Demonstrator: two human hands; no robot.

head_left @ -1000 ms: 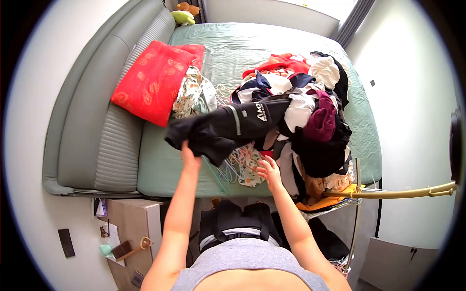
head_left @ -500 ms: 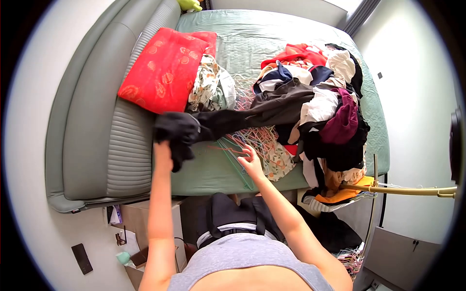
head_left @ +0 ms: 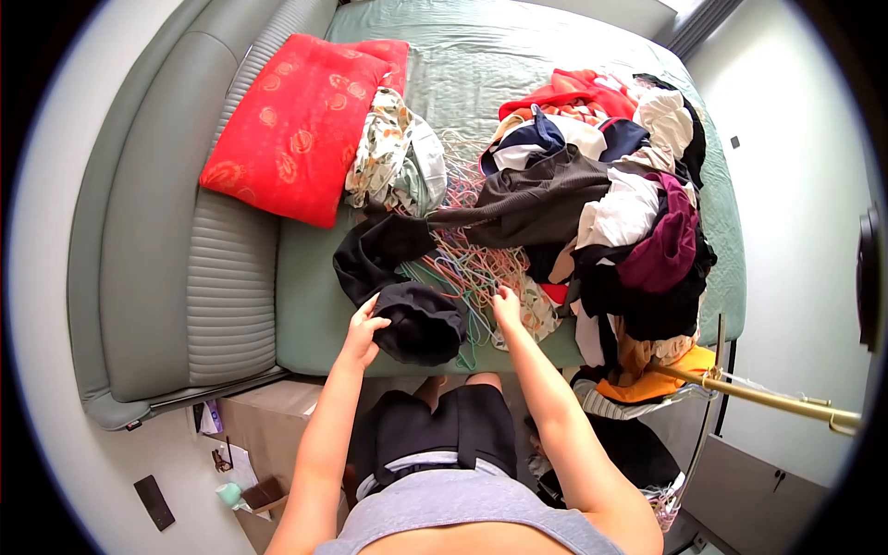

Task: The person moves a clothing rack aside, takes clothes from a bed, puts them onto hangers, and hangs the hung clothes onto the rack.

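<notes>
My left hand (head_left: 365, 331) is closed on the rim of a black garment (head_left: 384, 248), whose wide round opening faces me at the near side of the bed. The garment's other end runs back to a dark grey piece of clothing (head_left: 536, 199) on the heap. My right hand (head_left: 506, 303) has its fingers closed at the near edge of a tangle of coloured clothes hangers (head_left: 472, 264). Whatever is between those fingers is too small to make out. A patterned cloth (head_left: 532, 319) lies just right of the right hand.
A mixed clothes heap (head_left: 638, 222) covers the bed's right side. A red pillow (head_left: 287, 129) and a floral cloth (head_left: 388, 157) lie by the grey headboard (head_left: 231, 287). To the right, a gold-coloured pole (head_left: 768, 393) juts out near an orange garment (head_left: 647, 384).
My left hand has come down and right with the black garment, whose opening now shows. My right hand has moved slightly right; the red hanger seen at its fingers is no longer distinct.
</notes>
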